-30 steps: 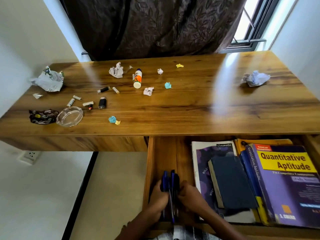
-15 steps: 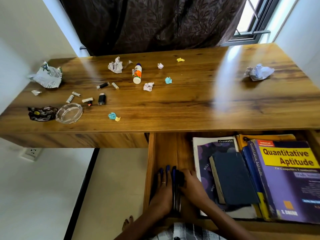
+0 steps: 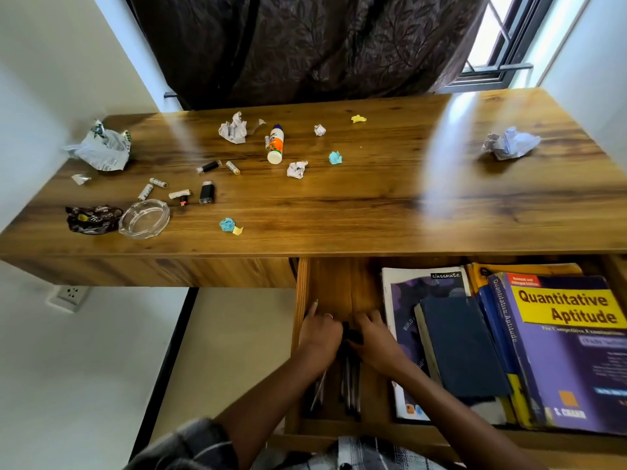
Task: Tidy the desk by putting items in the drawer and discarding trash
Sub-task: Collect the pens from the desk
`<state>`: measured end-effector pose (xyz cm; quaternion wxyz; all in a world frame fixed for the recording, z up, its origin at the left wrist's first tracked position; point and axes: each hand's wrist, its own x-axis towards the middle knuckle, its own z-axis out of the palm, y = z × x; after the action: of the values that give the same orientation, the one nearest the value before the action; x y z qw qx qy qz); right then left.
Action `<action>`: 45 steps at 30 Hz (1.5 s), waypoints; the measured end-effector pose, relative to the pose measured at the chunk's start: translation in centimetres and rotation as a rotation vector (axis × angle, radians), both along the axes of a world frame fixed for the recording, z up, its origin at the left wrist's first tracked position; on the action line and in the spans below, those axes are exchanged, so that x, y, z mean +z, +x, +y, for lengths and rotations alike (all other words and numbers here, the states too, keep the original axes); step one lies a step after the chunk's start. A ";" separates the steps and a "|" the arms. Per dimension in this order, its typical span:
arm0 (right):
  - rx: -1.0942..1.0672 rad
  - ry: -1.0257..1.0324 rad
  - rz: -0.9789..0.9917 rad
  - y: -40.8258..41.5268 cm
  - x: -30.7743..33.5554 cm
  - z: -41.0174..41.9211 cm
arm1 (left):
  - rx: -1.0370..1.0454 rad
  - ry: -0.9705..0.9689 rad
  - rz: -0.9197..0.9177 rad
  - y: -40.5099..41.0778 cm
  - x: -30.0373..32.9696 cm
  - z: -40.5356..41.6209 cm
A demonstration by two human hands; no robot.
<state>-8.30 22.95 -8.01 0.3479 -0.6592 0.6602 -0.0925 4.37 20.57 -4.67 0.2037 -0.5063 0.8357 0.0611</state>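
Below the wooden desk the drawer stands pulled out. Both hands are inside it over a bunch of dark pens lying on its floor. My left hand covers the pens' left side, index finger stretched along the drawer wall and the other fingers bent down. My right hand curls its fingertips on the pens' dark caps. On the desk lie a glue bottle, crumpled paper balls, a larger paper wad, batteries and a black lighter.
Books fill the drawer's right side, among them a "Quantitative Aptitude" volume and a dark blue book. At the desk's left end are a glass ashtray, a black wrapper and a plastic bag. A dark curtain hangs behind.
The bunch of pens, held upright between both hands a second ago, now lies flat on the drawer floor. Both hands have come down on top of it.
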 end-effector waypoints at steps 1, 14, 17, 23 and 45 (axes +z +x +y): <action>0.023 0.015 0.001 0.1 -0.1 -0.1 | -0.022 0.027 -0.054 -0.1 0.1 -0.4; -0.100 -0.018 -0.030 0.4 -1.4 1.5 | 0.041 -0.009 0.039 0.2 -0.3 0.3; -0.113 -0.026 0.002 0.3 -1.6 2.1 | 0.032 -0.007 0.115 0.3 -0.5 0.0; -0.066 -0.020 -0.042 -0.1 -1.7 2.6 | -0.006 0.061 0.110 0.5 -0.7 -0.3; -0.159 0.051 -0.188 0.4 0.4 3.9 | -0.090 -0.101 0.281 1.3 -0.9 1.5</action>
<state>-7.85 26.85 -7.61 0.4165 -0.5841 0.6770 -0.1643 5.69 22.06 -5.55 0.0618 -0.4643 0.8799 0.0800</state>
